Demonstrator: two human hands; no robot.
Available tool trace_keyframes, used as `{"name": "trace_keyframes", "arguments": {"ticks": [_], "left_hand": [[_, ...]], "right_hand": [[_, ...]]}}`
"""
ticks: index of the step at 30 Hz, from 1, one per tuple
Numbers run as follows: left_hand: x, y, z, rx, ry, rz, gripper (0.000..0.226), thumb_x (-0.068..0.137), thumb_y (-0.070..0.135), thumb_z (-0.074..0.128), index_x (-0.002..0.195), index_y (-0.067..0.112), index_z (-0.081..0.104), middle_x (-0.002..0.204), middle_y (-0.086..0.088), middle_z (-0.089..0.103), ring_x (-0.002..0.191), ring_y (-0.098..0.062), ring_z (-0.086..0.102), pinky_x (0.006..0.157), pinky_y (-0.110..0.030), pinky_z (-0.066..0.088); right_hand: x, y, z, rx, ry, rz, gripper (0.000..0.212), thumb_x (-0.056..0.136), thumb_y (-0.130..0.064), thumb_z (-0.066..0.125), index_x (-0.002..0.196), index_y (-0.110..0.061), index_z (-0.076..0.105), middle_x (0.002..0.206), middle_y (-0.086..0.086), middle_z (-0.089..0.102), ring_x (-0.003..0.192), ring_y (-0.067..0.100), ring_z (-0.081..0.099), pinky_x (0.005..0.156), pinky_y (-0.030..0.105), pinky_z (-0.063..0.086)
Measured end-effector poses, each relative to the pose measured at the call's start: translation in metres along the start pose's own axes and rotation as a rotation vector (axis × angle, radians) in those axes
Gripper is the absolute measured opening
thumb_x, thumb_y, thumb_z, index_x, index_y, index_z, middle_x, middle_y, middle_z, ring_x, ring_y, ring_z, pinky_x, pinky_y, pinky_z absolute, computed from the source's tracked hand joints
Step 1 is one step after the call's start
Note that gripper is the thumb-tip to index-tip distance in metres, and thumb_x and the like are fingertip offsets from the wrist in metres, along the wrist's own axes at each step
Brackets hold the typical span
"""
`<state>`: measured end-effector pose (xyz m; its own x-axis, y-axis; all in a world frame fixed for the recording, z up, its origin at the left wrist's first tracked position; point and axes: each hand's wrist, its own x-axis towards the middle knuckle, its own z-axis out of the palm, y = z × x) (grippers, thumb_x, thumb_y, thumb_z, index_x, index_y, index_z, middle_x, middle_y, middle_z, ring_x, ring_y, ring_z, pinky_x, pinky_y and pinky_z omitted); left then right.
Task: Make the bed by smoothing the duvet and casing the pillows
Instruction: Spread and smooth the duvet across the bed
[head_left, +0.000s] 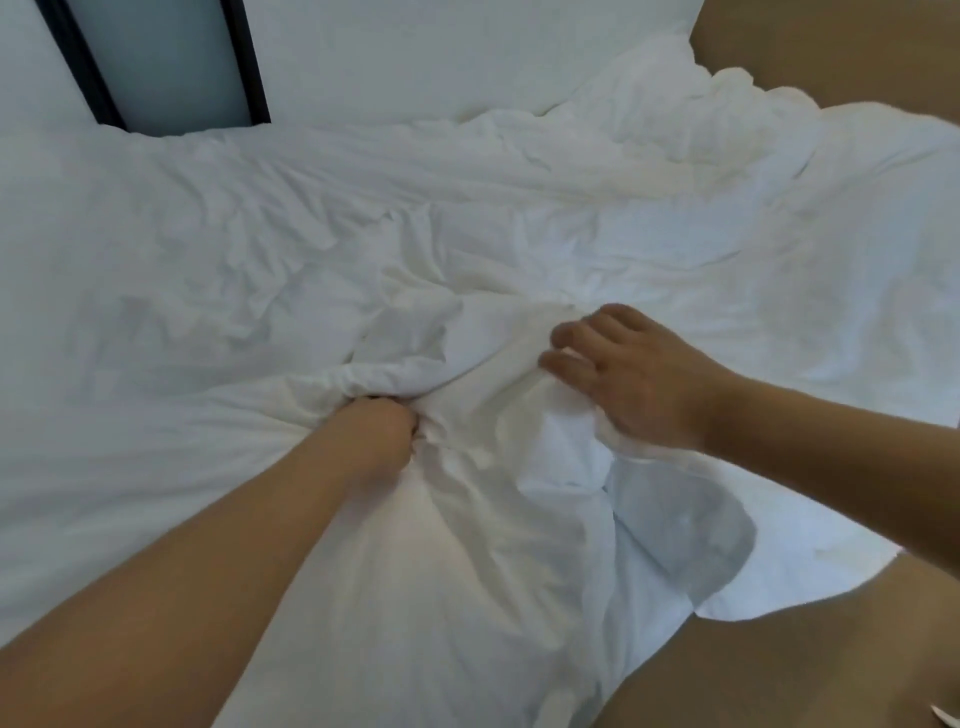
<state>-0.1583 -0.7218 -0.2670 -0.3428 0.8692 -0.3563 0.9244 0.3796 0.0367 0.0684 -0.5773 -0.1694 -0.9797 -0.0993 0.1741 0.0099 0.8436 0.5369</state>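
A white pillow (447, 561) lies near me on the bed, partly inside a loose white pillowcase (670, 525). My left hand (382, 423) is a fist gripping a bunch of the white fabric at the pillow's far end; its fingers are buried in the folds. My right hand (639, 374) rests on the fabric just to the right, fingers bent and pressing into the cloth. The rumpled white duvet (260, 270) covers the bed behind and to the left. Another white pillow (467, 57) stands at the far side.
A dark-framed panel (156, 62) stands behind the bed at the upper left. Tan floor (831, 649) shows at the lower right and tan surface (831, 47) at the upper right past the bed's edge.
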Motion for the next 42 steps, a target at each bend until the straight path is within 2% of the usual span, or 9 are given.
{"name": "trace_keyframes", "arguments": {"ticks": [6, 10, 19, 21, 24, 29, 34, 38, 42], "left_hand": [[0.014, -0.017, -0.021, -0.328, 0.064, -0.026, 0.034, 0.101, 0.020, 0.043, 0.131, 0.013, 0.057, 0.144, -0.012, 0.048, 0.131, -0.029, 0.045, 0.111, -0.034, 0.032], [-0.011, -0.010, -0.033, -0.333, -0.057, 0.004, 0.024, 0.097, 0.028, 0.043, 0.118, 0.026, 0.053, 0.136, -0.007, 0.048, 0.120, -0.028, 0.047, 0.106, -0.040, 0.036], [-0.122, 0.004, -0.158, -1.139, -0.005, 0.105, 0.066, 0.079, 0.080, 0.046, 0.127, 0.036, 0.053, 0.130, 0.011, 0.059, 0.108, -0.008, 0.061, 0.092, -0.019, 0.044], [-0.127, 0.025, -0.174, -0.995, 0.243, 0.246, 0.083, 0.069, 0.080, 0.058, 0.140, 0.042, 0.035, 0.146, 0.011, 0.041, 0.123, -0.006, 0.048, 0.099, -0.021, 0.040], [-0.118, 0.060, -0.180, -0.411, 0.533, 0.320, 0.119, 0.052, 0.089, 0.058, 0.148, 0.046, 0.002, 0.157, 0.010, 0.016, 0.144, -0.013, 0.020, 0.119, -0.053, 0.010], [-0.054, 0.083, -0.168, -0.143, 0.863, 0.063, 0.036, 0.097, 0.026, 0.048, 0.131, 0.015, 0.045, 0.119, -0.012, 0.058, 0.109, -0.036, 0.056, 0.103, -0.049, 0.035], [-0.003, 0.103, -0.190, -0.406, 0.858, 0.211, 0.016, 0.100, 0.012, 0.037, 0.085, 0.012, 0.040, 0.081, -0.009, 0.049, 0.080, -0.038, 0.055, 0.065, -0.038, 0.039], [0.030, 0.113, -0.215, -0.440, 0.952, 0.356, 0.016, 0.100, 0.012, 0.040, 0.087, 0.010, 0.048, 0.080, -0.007, 0.051, 0.075, -0.036, 0.053, 0.067, -0.037, 0.038], [0.051, 0.100, -0.242, -0.478, 0.925, 0.307, 0.013, 0.099, 0.011, 0.043, 0.089, 0.011, 0.051, 0.076, -0.001, 0.046, 0.068, -0.034, 0.051, 0.065, -0.036, 0.035]], "right_hand": [[-0.020, -0.117, -0.001, 0.269, -0.437, -0.455, 0.104, 0.064, -0.071, 0.064, 0.148, -0.020, 0.030, 0.142, 0.014, 0.045, 0.125, 0.034, 0.045, 0.111, 0.051, 0.030], [0.001, -0.147, 0.012, 0.369, -0.547, -0.350, 0.064, 0.066, -0.040, 0.075, 0.125, -0.023, 0.055, 0.103, 0.010, 0.062, 0.084, 0.032, 0.062, 0.077, 0.038, 0.049], [0.019, 0.068, -0.100, 1.506, 0.006, 1.124, 0.014, 0.082, -0.017, 0.065, 0.093, -0.010, 0.067, 0.087, 0.005, 0.065, 0.068, 0.018, 0.066, 0.057, 0.027, 0.052], [-0.008, 0.104, -0.128, 1.543, 0.059, 1.307, 0.066, 0.050, -0.050, 0.087, 0.094, -0.004, 0.069, 0.078, 0.000, 0.062, 0.055, 0.011, 0.061, 0.049, 0.025, 0.048], [-0.045, 0.129, -0.147, 1.591, 0.068, 1.460, 0.028, 0.090, -0.029, 0.063, 0.102, -0.004, 0.068, 0.097, 0.013, 0.070, 0.076, 0.023, 0.070, 0.061, 0.033, 0.054], [-0.088, 0.117, -0.144, 1.502, -0.140, 1.743, 0.014, 0.090, -0.008, 0.051, 0.100, -0.003, 0.059, 0.097, 0.011, 0.066, 0.083, 0.027, 0.064, 0.070, 0.038, 0.051], [-0.050, 0.141, -0.159, 1.404, 0.240, 1.496, 0.018, 0.085, -0.023, 0.048, 0.100, -0.017, 0.056, 0.116, -0.001, 0.052, 0.115, 0.023, 0.053, 0.100, 0.041, 0.037], [0.001, 0.178, -0.151, 1.300, -0.245, 1.168, 0.063, 0.074, -0.067, 0.061, 0.123, -0.028, 0.060, 0.134, -0.011, 0.051, 0.128, 0.017, 0.044, 0.110, 0.039, 0.027], [0.040, 0.219, -0.134, 1.118, -0.856, 1.125, 0.043, 0.089, -0.044, 0.060, 0.122, -0.017, 0.061, 0.116, 0.006, 0.063, 0.112, 0.030, 0.060, 0.097, 0.052, 0.047]]}}
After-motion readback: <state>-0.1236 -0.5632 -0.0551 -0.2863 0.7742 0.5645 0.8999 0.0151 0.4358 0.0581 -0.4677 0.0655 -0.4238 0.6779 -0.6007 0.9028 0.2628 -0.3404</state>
